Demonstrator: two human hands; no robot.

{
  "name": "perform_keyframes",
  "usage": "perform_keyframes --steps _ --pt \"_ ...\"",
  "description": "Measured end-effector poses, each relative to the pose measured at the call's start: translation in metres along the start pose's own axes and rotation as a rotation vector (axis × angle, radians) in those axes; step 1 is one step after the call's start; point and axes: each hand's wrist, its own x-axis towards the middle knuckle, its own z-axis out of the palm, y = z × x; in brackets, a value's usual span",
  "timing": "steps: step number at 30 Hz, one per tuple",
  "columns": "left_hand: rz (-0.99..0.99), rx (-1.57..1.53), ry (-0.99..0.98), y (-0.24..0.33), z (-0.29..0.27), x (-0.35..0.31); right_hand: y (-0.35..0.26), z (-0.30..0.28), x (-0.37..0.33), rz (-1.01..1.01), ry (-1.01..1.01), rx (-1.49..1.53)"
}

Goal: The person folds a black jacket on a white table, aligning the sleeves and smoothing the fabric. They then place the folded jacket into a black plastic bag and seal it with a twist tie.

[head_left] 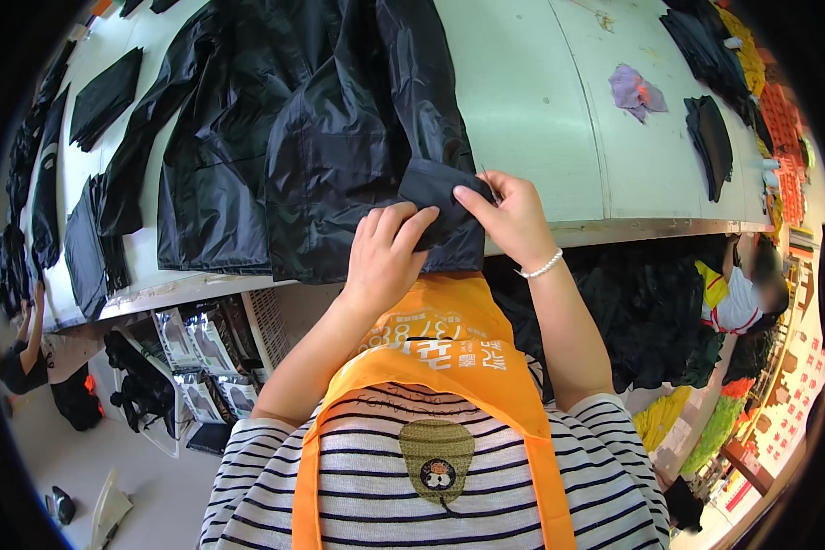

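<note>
A shiny black jacket (312,156) is spread on the pale table, its hem near the front edge. One sleeve (417,82) runs down its right side toward me, and its matte end, the cuff (435,188), is turned up between my hands. My right hand (520,220), with a white beaded bracelet at the wrist, pinches the cuff's right edge between thumb and fingers. On the cuff's lower left, my left hand (385,257) grips the fabric with bent fingers; its thumb is hidden.
Folded black garments lie along the table (513,82) at left and right, with a crumpled purple cloth (637,92). Packaged items (202,335) and a white basket (266,325) stand below left. Black fabric (614,312) is heaped below right. Co-workers (23,362) are at both sides.
</note>
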Motion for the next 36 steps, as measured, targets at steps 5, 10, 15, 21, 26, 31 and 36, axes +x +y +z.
perform_keyframes --steps 5,10,15,21,26,31,36 --pt "-0.197 -0.321 0.034 -0.02 -0.003 0.012 -0.006 -0.025 -0.016 0.223 -0.082 0.566" --pt "-0.757 -1.108 -0.378 -0.039 0.01 0.034 0.013 -0.042 -0.012 0.201 0.068 1.105" --pt "-0.793 -1.492 -0.262 -0.022 0.031 0.044 0.019 -0.035 0.007 0.433 0.384 0.791" --pt "-0.545 -0.998 -0.202 -0.03 0.026 0.048 0.007 -0.036 -0.009 -0.086 0.343 0.127" --pt "-0.202 -0.568 -0.17 -0.014 0.011 0.061 -0.015 -0.014 0.012 -0.099 0.09 0.13" --pt "-0.564 -1.258 -0.302 -0.021 -0.002 0.074 -0.029 -0.026 0.01 0.029 -0.079 0.433" --pt "-0.736 -1.293 -0.124 -0.014 0.001 0.081 -0.033 -0.026 0.002 -0.326 0.195 0.09"
